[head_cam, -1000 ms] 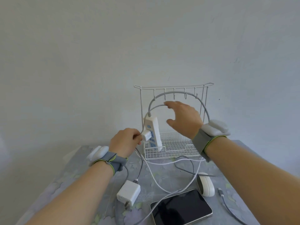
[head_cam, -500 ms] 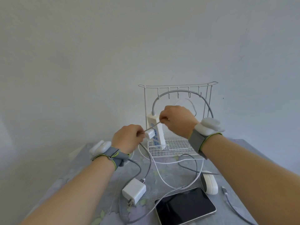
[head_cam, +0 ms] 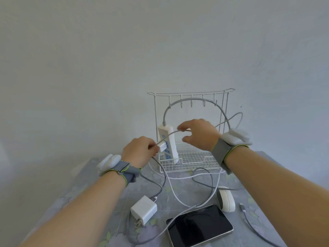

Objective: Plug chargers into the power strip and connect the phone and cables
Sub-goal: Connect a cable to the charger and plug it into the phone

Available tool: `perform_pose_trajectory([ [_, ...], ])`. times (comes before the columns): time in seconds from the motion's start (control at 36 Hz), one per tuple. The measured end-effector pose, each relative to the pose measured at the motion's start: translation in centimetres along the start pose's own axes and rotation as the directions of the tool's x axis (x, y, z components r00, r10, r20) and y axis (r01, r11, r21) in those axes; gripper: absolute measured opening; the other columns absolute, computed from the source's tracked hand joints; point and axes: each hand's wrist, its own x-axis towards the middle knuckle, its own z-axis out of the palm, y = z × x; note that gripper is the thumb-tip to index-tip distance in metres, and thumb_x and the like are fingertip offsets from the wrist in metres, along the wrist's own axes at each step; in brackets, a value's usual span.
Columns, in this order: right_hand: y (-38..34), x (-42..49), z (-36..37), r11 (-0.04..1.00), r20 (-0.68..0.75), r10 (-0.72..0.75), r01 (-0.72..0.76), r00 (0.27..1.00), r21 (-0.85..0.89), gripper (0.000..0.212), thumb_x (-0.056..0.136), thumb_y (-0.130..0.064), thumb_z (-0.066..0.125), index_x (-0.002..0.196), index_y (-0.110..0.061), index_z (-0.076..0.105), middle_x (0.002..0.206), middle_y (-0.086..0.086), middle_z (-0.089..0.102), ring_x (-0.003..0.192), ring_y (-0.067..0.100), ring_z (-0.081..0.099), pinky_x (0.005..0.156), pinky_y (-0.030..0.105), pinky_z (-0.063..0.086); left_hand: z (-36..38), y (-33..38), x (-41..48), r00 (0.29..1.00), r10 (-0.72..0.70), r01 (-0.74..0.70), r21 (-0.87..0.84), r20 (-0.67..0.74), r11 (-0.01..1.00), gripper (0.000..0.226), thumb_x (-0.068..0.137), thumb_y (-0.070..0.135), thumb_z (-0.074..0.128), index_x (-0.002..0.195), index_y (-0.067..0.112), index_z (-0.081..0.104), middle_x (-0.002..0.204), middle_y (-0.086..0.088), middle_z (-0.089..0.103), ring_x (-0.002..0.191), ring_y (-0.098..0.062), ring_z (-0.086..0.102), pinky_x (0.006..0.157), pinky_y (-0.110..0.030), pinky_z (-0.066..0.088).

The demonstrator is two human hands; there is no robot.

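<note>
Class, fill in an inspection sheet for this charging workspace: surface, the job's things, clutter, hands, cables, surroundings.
Surface: table under a floral cloth.
Job's things: power strip stands upright in the wire rack; small charger at its socket face, whether fully seated cannot be told; large charger lies loose, prongs showing; phone lies face up, screen dark.
Clutter: white oval case beside the phone.
Hands: left hand grips the small charger; right hand pinches the thin cable.
Cables: white cable and grey cable loop over the cloth; loose connector lies at the right.
Surroundings: plain pale wall.
</note>
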Motion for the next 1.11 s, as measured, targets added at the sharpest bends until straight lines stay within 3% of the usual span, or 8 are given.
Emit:
perform_pose_trajectory([
  [0.17,-2.8,-0.2,0.9,0.989,0.046,-0.064,0.057,0.997,0.134,0.017,0.09,-0.029,0.057,0.098,-0.028,0.072,0.088,-0.003,0.073,0.059,0.017,0.062,0.078,0.035,0.057,-0.2,1.2,0.0,0.999,0.035,-0.034,0.053,-0.021,0.998,0.024,0.087,0.037,0.055,0.079,0.02,0.071,0.073,0.003,0.068,0.07,-0.019,0.06,0.057,-0.026,0.039],
  [0.39,1.4,0.3,-1.9,0.73,-0.27,0.396,-0.123,0.877,0.673,0.016,0.089,-0.014,0.058,0.087,-0.011,0.074,0.072,0.003,0.07,0.042,0.015,0.058,0.05,0.025,0.052,-0.5,-2.1,-0.3,0.997,-0.076,0.074,0.071,0.035,0.995,0.018,0.087,0.036,0.057,0.09,0.024,0.071,0.093,0.0,0.071,0.09,-0.024,0.064,0.078,-0.033,0.052],
  [0.47,2.3,0.5,-1.6,0.723,-0.246,0.454,-0.193,0.857,0.663,0.018,0.09,-0.013,0.056,0.091,-0.01,0.074,0.074,0.002,0.071,0.037,0.01,0.058,0.058,0.035,0.057,-0.3,-1.6,0.0,0.998,-0.067,0.067,0.185,-0.003,0.981,0.019,0.087,0.04,0.055,0.092,0.03,0.071,0.101,0.005,0.069,0.104,-0.023,0.058,0.087,-0.035,0.042],
  [0.56,2.2,0.3,-1.2,0.857,-0.225,0.395,-0.269,0.891,0.44,0.028,0.093,-0.014,0.051,0.114,-0.019,0.068,0.108,-0.002,0.071,0.048,0.013,0.066,0.062,0.032,0.059,-0.4,-0.4,0.4,0.998,-0.038,0.05,0.241,-0.055,0.969,0.021,0.087,0.043,0.054,0.092,0.032,0.071,0.101,0.009,0.068,0.108,-0.021,0.054,0.094,-0.039,0.032],
  [0.64,0.7,0.1,-1.3,0.95,-0.221,0.162,-0.092,0.962,0.298,0.043,0.09,-0.016,0.054,0.131,-0.029,0.055,0.133,-0.008,0.057,0.054,0.015,0.07,0.06,0.023,0.054,-0.9,0.8,0.8,0.999,0.015,-0.005,0.19,-0.051,0.982,0.02,0.085,0.042,0.056,0.087,0.028,0.071,0.094,0.007,0.071,0.097,-0.021,0.062,0.099,-0.042,0.038],
  [0.78,-3.0,0.4,-1.6,0.988,-0.083,-0.113,0.121,0.99,0.094,0.027,0.091,-0.024,0.055,0.114,-0.03,0.068,0.113,-0.006,0.07,0.06,0.01,0.052,0.084,0.034,0.054,-2.2,2.6,1.8,0.998,0.058,-0.059,-0.054,-0.02,0.997,0.014,0.08,0.037,0.061,0.071,0.028,0.068,0.078,0.008,0.073,0.083,-0.018,0.067,0.079,-0.036,0.054],
  [0.97,-2.6,0.7,-2.2,0.974,-0.21,0.062,-0.013,0.976,0.226,0.02,0.089,-0.021,0.054,0.091,-0.022,0.074,0.088,0.001,0.073,0.071,0.024,0.065,0.074,0.041,0.057,-2.7,1.4,1.7,0.997,0.05,-0.059,-0.194,-0.053,0.979,0.019,0.073,0.043,0.073,0.082,0.027,0.071,0.084,0.012,0.071,0.083,-0.007,0.066,0.077,-0.027,0.052],
  [1.11,-1.3,1.3,-2.5,0.892,-0.302,0.221,-0.067,0.927,0.446,0.018,0.089,-0.017,0.055,0.085,-0.019,0.072,0.08,0.001,0.071,0.064,0.025,0.067,0.071,0.041,0.058,-2.3,0.0,1.0,0.998,-0.013,0.022,-0.153,0.059,0.988,0.02,0.074,0.026,0.072,0.093,0.029,0.066,0.083,0.006,0.069,0.079,-0.016,0.065,0.074,-0.029,0.05],
])
